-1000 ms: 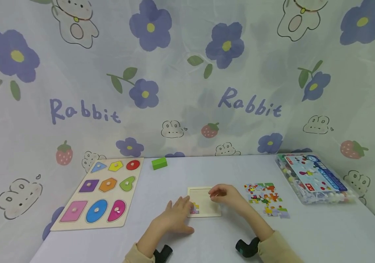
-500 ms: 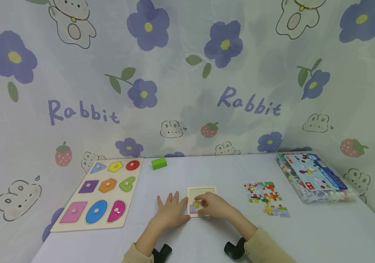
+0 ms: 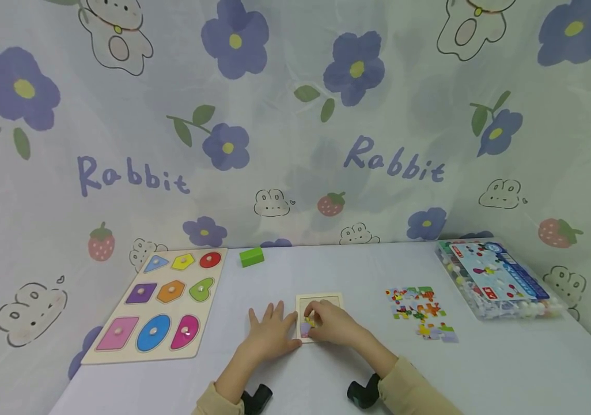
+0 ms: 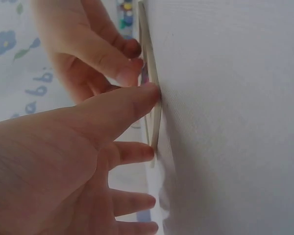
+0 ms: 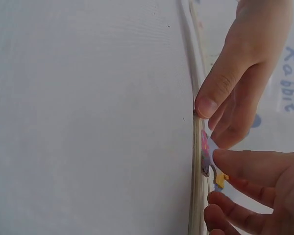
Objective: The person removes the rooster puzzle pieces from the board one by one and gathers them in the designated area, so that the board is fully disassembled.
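Observation:
A small pale wooden puzzle tray (image 3: 319, 297) lies at the middle of the table. Its lower left corner bears a purple and pink jigsaw piece (image 5: 205, 154). My left hand (image 3: 268, 339) rests beside the tray with fingers spread and straight, thumb and index fingertip touching its left edge. Over the tray, my right hand (image 3: 334, 324) has thumb and fingers curled together, pinching a small yellow and blue jigsaw piece (image 5: 220, 181) tilted just above the corner piece. The right hand hides much of the tray in the head view.
Several colourful jigsaw pieces (image 3: 417, 302) lie to the right of the tray. A shape board with knobbed pieces (image 3: 207, 314) is at left, a green block (image 3: 252, 257) at the back. A clear box of beads (image 3: 497, 279) stands at the back right, before a patterned curtain (image 3: 295, 115).
My right hand has moved left across the tray to its lower left part. The left hand has drawn back slightly left, from over the tray's edge to beside it.

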